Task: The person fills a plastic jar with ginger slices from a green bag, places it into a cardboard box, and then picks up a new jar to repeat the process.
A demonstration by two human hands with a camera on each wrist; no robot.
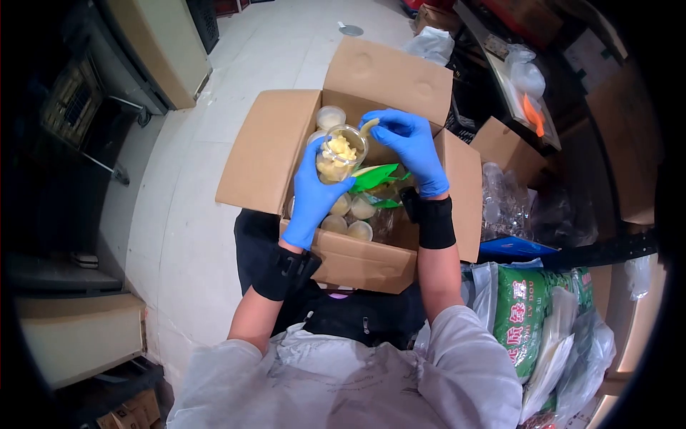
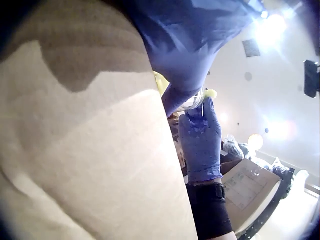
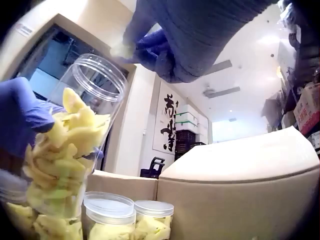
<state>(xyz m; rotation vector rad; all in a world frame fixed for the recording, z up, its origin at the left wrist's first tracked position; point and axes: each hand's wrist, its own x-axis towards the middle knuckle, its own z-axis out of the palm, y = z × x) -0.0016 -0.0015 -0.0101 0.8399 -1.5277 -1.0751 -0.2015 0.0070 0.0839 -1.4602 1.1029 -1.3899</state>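
Observation:
My gloved left hand (image 1: 314, 200) grips a clear plastic jar (image 3: 67, 170), its fingers wrapped round the side. Pale yellow slices fill much of the jar, which is lidless and tilted, as the right wrist view shows. Just right of its mouth, my gloved right hand (image 1: 413, 146) pinches a single pale yellow slice (image 1: 369, 127) between thumb and fingers. Both hands are over an open cardboard box (image 1: 357, 264). Inside it, a green packet (image 1: 376, 176) lies below the hands, beside several capped jars (image 1: 359, 231) of similar slices.
The box flaps (image 1: 268, 154) are folded outward. At right stand another carton (image 1: 509, 149) with clear plastic containers (image 1: 496, 196) and a green printed sack (image 1: 520, 314). A wheeled metal rack (image 1: 118, 168) stands at left on the tiled floor (image 1: 189, 193).

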